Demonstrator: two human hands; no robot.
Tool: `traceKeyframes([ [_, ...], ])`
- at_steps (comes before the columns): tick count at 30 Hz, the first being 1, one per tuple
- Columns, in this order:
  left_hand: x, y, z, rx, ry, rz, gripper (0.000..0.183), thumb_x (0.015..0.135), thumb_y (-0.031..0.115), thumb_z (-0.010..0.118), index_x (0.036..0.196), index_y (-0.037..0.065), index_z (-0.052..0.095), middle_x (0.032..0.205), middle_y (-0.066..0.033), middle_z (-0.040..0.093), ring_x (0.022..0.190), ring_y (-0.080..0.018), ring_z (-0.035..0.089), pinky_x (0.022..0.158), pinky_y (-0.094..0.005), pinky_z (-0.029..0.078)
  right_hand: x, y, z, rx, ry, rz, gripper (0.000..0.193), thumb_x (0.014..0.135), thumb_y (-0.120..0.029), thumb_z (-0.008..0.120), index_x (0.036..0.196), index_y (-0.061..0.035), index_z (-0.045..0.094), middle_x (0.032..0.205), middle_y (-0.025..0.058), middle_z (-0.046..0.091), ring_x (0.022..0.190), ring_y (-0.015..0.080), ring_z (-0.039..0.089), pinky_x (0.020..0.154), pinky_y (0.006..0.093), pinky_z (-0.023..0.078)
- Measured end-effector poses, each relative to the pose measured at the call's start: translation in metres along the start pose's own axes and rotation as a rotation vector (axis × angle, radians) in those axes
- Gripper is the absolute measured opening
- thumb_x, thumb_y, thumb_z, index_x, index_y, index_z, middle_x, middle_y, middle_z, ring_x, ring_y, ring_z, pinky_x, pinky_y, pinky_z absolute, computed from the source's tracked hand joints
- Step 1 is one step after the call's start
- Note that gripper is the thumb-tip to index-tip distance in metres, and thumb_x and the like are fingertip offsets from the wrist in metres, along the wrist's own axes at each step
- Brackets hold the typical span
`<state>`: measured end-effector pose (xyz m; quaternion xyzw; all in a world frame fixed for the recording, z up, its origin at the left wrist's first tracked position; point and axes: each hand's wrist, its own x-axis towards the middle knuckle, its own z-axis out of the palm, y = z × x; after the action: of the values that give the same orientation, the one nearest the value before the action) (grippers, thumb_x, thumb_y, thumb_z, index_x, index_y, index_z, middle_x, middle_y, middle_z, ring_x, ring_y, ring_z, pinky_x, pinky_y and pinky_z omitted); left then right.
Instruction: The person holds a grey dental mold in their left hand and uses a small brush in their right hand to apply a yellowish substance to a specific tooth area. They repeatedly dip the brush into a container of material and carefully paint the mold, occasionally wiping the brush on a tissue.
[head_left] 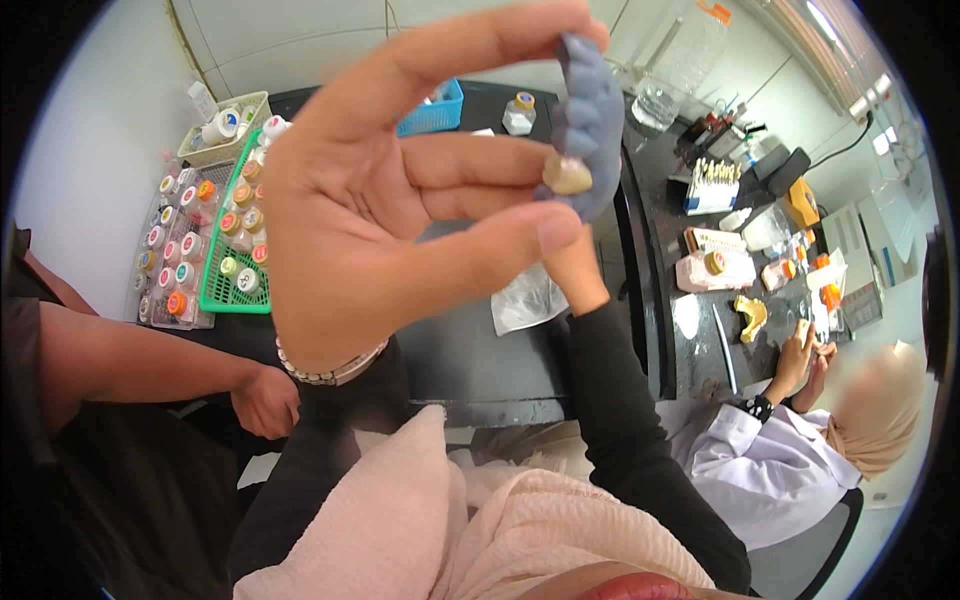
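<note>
My left hand (pixel 352 215), large in front of the camera, pinches a grey-blue dental model (pixel 592 110) between index finger and thumb. The model is held on edge, its row of teeth facing left. One cream-coloured tooth crown (pixel 570 178) sits at its lower end, with a pinkish patch along its upper edge. A middle finger reaches close to this crown. My right hand (pixel 577 272) comes up behind the model and the left thumb. Only its wrist and lower part show; its fingers are hidden.
A black worktop (pixel 460 350) lies below, with a clear plastic bag (pixel 528 300) on it. Left are a green basket (pixel 212 285) of jars and a co-worker's hand (pixel 268 402). Right, another person's hands (pixel 796 362) work near a yellowish dental model (pixel 750 318).
</note>
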<state>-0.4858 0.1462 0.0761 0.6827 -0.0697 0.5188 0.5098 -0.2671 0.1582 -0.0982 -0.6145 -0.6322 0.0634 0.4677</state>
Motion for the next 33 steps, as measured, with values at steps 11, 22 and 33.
traceKeyframes([
  [11,-0.003,0.008,0.003,-0.081,0.059,-0.032,0.062,0.066,-0.015,0.055,0.121,-0.013,0.029,0.123,-0.0279,0.035,0.098,-0.0282,0.054,0.086,-0.0395,0.045,0.025,-0.172,-0.097,0.402,0.549,-0.347,0.013,0.071,-0.001,0.064,0.082,-0.0009,0.056,0.074,0.0048,0.056,0.066,0.0089,0.050,0.060,0.0196,0.039],
  [22,-0.002,0.002,0.009,0.050,0.137,-0.076,0.059,0.064,-0.014,0.059,0.119,-0.008,0.038,0.120,-0.0224,0.042,0.093,-0.0275,0.057,0.080,-0.0312,0.049,0.015,-0.172,-0.093,0.115,0.470,-0.744,0.038,0.048,0.010,0.062,0.082,-0.0055,0.064,0.047,-0.0007,0.041,0.043,0.0118,0.034,0.040,0.0227,0.025],
  [33,0.003,-0.004,0.015,0.101,0.122,-0.104,0.056,0.065,-0.015,0.059,0.117,-0.005,0.041,0.120,-0.0198,0.043,0.095,-0.0265,0.056,0.079,-0.0300,0.049,0.023,-0.167,-0.095,0.115,0.386,-0.762,0.031,0.048,0.008,0.061,0.076,-0.0058,0.062,0.051,0.0008,0.045,0.044,0.0135,0.040,0.042,0.0232,0.029],
])
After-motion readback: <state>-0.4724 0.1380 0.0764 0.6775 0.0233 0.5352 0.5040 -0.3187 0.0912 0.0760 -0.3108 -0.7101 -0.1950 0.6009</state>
